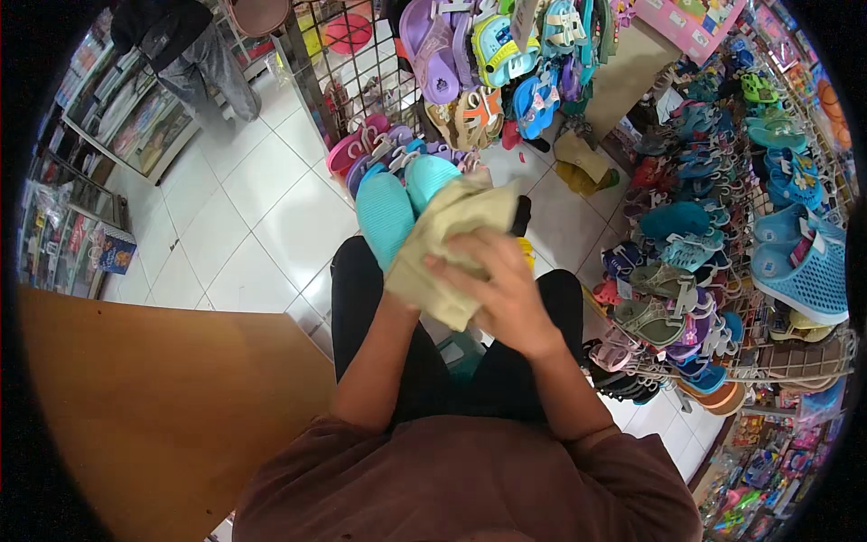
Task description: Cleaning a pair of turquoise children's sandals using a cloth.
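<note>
A beige cloth [450, 254] is bunched between my two hands above my lap. My right hand [501, 288] lies on the cloth, fingers spread and blurred. Most of my left hand [404, 298] is hidden under the cloth; only the part by the wrist shows, so its grip cannot be told. Just beyond the cloth, a pair of turquoise sandals [385, 217] points away from me, partly covered by the cloth. How the sandals are held or supported is hidden.
A brown wooden surface [176, 406] lies at my left. Hanging sandals [488, 61] fill a wire grid ahead, and a rack of footwear [677, 257] stands at my right. A person [196, 61] stands by glass display cases [135, 122] at the upper left.
</note>
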### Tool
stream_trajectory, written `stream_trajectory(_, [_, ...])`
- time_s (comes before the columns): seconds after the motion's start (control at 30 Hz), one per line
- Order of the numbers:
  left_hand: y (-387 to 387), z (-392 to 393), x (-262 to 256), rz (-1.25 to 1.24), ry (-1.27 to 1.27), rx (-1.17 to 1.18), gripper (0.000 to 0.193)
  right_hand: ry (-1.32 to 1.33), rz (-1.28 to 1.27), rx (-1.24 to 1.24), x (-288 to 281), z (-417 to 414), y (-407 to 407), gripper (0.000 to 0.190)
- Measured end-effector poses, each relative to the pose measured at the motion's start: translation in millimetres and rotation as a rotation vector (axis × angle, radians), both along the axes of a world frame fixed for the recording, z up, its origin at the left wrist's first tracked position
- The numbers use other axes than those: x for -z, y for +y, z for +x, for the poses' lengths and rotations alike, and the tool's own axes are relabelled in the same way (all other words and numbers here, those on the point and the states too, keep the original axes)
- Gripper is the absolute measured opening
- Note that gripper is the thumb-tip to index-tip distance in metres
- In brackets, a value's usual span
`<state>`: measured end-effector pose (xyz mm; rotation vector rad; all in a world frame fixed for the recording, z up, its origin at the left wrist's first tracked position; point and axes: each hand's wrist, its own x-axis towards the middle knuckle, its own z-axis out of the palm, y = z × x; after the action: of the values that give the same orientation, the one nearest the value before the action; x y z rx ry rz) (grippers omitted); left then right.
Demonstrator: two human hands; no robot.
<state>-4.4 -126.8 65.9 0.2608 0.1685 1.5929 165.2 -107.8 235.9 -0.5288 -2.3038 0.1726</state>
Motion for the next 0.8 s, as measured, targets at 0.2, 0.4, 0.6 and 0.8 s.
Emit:
stream_trajectory(0.2, [4,-8,6,-0.048,0.070,-0.023,0.058,0.136,-0.228,-0.032,19,-19,-15,0.055])
stream_trajectory(0.4, [19,-9,-17,-0.016,-0.055,0.018,0.060,0.285,-0.433,0.088,25,-36,-22,0.058])
stream_trajectory(0.6, [29,-8,-26,0.005,-0.074,-0.036,0.057,0.115,-0.360,0.212,-1,-20,-15,0.043])
stream_trajectory(0.8, [41,-17,-19,-0.147,-0.036,-0.174,0.058,0.356,-0.376,0.133,-19,-3,-10,0.039])
